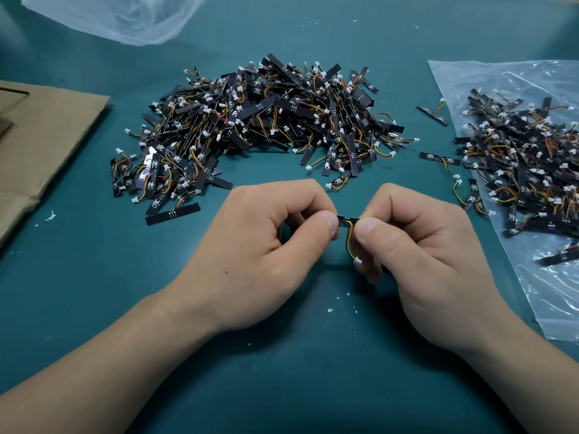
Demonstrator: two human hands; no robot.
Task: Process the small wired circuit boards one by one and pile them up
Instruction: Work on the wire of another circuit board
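Open mat (282, 386) nearside; centre pile (260, 120) ahead, right pile (526, 158) perhaps wider.

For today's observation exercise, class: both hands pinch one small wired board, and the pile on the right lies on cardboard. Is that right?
No: the head view shows the right pile lying on a clear plastic bag; the cardboard sits at the left.

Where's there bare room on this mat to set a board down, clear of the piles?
Bare mat lies left of the left hand, bordered by the cardboard and the central pile, and nearest you between the forearms. Crowded: that pile, the right pile on its plastic bag, and the stray boards between them.
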